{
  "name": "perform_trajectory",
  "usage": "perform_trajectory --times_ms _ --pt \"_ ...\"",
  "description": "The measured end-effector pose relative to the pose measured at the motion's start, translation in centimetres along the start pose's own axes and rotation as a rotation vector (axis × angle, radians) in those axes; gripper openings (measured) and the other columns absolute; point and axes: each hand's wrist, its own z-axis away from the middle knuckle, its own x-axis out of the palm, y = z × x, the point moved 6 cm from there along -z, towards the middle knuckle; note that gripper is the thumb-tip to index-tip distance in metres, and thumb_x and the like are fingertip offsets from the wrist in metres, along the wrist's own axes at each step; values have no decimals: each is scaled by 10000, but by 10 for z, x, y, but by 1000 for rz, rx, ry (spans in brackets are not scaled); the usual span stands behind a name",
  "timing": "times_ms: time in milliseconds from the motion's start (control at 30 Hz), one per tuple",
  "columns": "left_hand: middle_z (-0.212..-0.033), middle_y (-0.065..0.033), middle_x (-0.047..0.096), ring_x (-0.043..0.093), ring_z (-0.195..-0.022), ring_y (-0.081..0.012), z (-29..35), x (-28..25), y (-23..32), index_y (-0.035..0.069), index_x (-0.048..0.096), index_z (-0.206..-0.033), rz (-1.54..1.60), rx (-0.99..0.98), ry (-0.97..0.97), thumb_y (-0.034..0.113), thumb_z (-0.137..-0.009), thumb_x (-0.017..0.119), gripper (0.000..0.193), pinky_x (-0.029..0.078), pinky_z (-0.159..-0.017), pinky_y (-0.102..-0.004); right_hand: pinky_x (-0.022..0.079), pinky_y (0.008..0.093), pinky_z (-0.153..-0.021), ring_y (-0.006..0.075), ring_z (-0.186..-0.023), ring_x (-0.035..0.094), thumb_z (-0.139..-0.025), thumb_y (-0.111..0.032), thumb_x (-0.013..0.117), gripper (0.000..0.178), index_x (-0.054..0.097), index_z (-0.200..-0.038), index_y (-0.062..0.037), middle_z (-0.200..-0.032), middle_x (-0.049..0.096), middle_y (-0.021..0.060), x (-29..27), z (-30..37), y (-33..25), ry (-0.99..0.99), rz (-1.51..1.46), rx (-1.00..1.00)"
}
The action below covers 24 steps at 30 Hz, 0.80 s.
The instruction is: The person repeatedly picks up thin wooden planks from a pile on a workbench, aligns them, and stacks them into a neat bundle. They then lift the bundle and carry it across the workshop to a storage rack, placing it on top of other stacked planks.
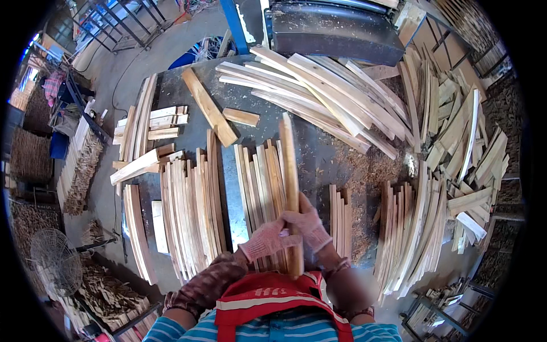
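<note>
A long wooden strip (291, 165) runs away from my body over the table, its near end by my red apron (268, 302). My left hand (266, 239), in a pink knitted glove, closes on the strip from the left near that end. From the other side my right hand (310, 226), gloved alike, grips it slightly farther up. Left of my hands and partly under the held piece lies a row of strips (259, 188). A few shorter strips (341, 219) lie to the right of my right hand.
Long boards (325, 94) are heaped at the table's far side. Offcuts (456, 142) pile up at the right, with sawdust (367, 171) beside them. More strips (191, 216) line the left. A wide plank (209, 107) lies near a short block (241, 117). A fan (55, 262) stands left.
</note>
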Motion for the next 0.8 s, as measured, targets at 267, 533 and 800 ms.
perform_trajectory --times_ms 267,533,800 --pt "-1450 -233 475 481 -1308 -408 -117 -131 -57 23 372 -1482 -384 115 698 281 -858 670 738 405 -1107 -481 540 291 -891 191 -1080 611 -753 33 747 915 287 -1544 27 -1296 591 127 -113 33 64 326 393 -157" --pt "-1263 -204 637 597 -1211 -359 -177 -151 -73 79 528 -1313 -631 -180 322 176 -824 567 499 327 -1107 -536 525 465 -930 405 -1128 628 -762 -234 726 937 259 -1560 -78 -1319 580 264 -81 10 62 604 994 32" --pt "-1074 -165 729 665 -1063 -360 -177 -152 -80 89 638 -1193 -651 -196 420 243 -809 615 414 390 -1043 -490 518 506 -931 409 -1174 586 -766 -237 733 910 280 -1547 -120 -1332 569 215 -92 -8 51 694 1147 -113"
